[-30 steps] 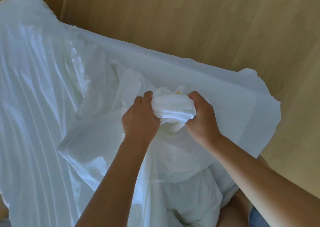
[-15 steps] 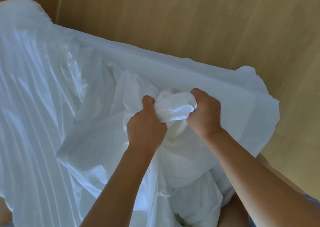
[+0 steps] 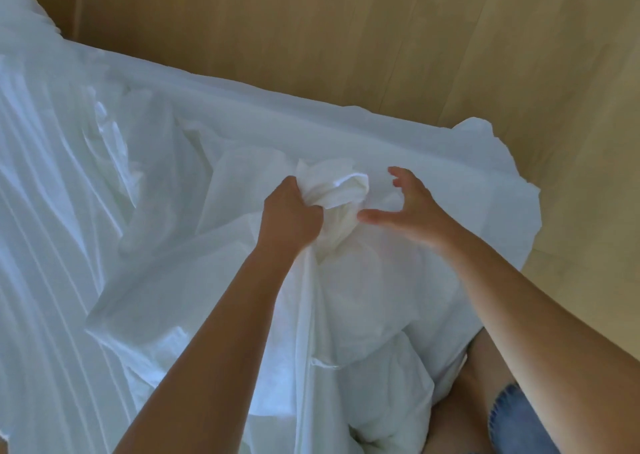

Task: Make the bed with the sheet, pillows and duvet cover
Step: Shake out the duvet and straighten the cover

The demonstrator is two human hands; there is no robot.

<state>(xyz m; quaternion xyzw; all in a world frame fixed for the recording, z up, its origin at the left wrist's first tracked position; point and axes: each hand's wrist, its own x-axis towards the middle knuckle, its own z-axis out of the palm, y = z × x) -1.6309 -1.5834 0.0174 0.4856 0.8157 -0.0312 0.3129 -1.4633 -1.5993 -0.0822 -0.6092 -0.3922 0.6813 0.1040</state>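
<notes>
**Grip on the bunched bedding: one hand clamped, the other free**

Left hand (image 3: 289, 219) is closed tight round a wad of white cloth (image 3: 341, 190) that stands up just above the middle of the view, toward 12 o'clock. The fingers are buried in the folds, and cloth drops from the fist in a taut ridge toward 6 o'clock. The clamp seems meant to keep the gathered layers from sliding apart.

Right hand (image 3: 414, 207) holds nothing. Its fingers are spread and lightly bent and its thumb points at the wad from the 3 o'clock side, close to it. Whether the thumb tip touches the cloth cannot be told. This reads as a hand ready to take a fresh hold.

The wad belongs to a plain white layer (image 3: 460, 193) that lies rumpled from the centre out to 3 o'clock, where its edge hangs over the wooden floor (image 3: 381, 37). I take this layer for the duvet cover, with a corner of filling bunched inside it, though the view does not settle that. A striped white layer (image 3: 52, 218) fills the 9 o'clock side in long folds, spread out as if already laid on the bed. No pillow can be made out.

A bare leg (image 3: 460, 408) and the hem of denim shorts (image 3: 512, 415) show at 5 o'clock, right against the hanging cloth, so the person works from the bed's edge.

By this reading the making is midway, with the covering far from smooth.
</notes>
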